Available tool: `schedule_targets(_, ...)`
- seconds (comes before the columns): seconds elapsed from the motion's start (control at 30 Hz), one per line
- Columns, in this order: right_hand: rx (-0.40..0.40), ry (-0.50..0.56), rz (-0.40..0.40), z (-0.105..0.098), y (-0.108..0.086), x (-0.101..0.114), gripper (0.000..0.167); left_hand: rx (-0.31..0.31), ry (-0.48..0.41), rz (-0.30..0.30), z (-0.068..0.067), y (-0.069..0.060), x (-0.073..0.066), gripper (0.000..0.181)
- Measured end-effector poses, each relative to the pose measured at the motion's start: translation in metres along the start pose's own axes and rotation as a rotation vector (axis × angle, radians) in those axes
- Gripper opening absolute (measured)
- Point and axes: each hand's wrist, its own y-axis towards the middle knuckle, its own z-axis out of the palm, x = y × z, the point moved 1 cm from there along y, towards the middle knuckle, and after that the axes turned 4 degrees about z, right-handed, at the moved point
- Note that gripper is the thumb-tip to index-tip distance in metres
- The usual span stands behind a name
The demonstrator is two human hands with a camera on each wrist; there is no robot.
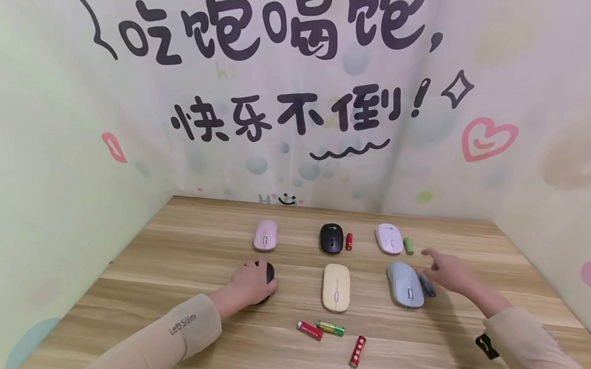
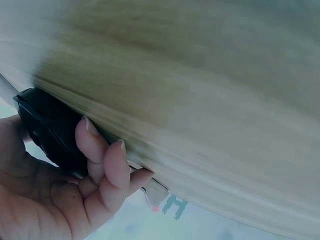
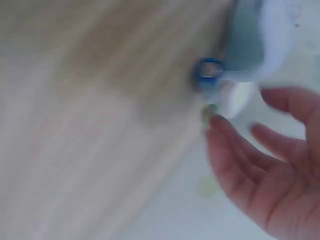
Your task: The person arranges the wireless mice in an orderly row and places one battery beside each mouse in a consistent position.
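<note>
At the left of the table, my left hand [image 1: 253, 283] holds a black computer mouse [image 2: 55, 130], fingers curled along its side in the left wrist view. The hand covers most of that mouse in the head view. My right hand [image 1: 451, 274] is over the right side, fingers spread and loosely bent, with nothing seen between them. Just below it lies a blue battery [image 1: 427, 286] beside a light blue mouse [image 1: 404, 283]. Beyond, a green battery [image 1: 408, 246] lies beside a pale lilac mouse [image 1: 389, 238]. The right wrist view is blurred.
A pink mouse [image 1: 266, 235] and another black mouse [image 1: 331, 238], with a red battery [image 1: 349, 242] beside it, stand at the back. A cream mouse [image 1: 336, 287] sits mid-table. Nearer lie a green-and-gold battery [image 1: 331, 328], two red batteries [image 1: 357, 352] and a small black object [image 1: 487, 346].
</note>
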Motion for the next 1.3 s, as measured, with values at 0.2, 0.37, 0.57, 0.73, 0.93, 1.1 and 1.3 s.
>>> schedule_targets(0.2, -0.123, -0.136, -0.379, -0.005, -0.014, 0.066, 0.029, 0.004, 0.001, -0.001, 0.0, 0.002, -0.001, 0.056)
schedule_targets(0.37, 0.072, -0.189, -0.804, 0.037, -0.034, 0.105, 0.024, 0.005, 0.004, -0.001, 0.0, 0.002, -0.002, 0.055)
schedule_targets(0.57, 0.219, -0.35, -0.983, 0.074, -0.049, 0.119, 0.017, 0.009, 0.003, -0.001, -0.004, 0.0, -0.003, 0.053)
schedule_targets(0.73, 0.231, -0.376, -1.012, 0.082, -0.052, 0.12, 0.011, 0.01, 0.006, -0.002, -0.006, -0.002, -0.005, 0.053)
schedule_targets(0.93, 0.205, -0.388, -1.044, 0.089, -0.052, 0.116, 0.012, 0.017, 0.006, -0.007, -0.006, -0.002, -0.005, 0.052)
schedule_targets(1.1, 0.201, -0.39, -1.051, 0.091, -0.052, 0.118, 0.019, -0.007, 0.018, -0.002, -0.001, -0.001, -0.002, 0.052)
schedule_targets(1.3, 0.257, -0.365, -1.033, 0.091, -0.052, 0.12, 0.026, 0.009, -0.001, -0.011, -0.005, -0.003, -0.004, 0.051)
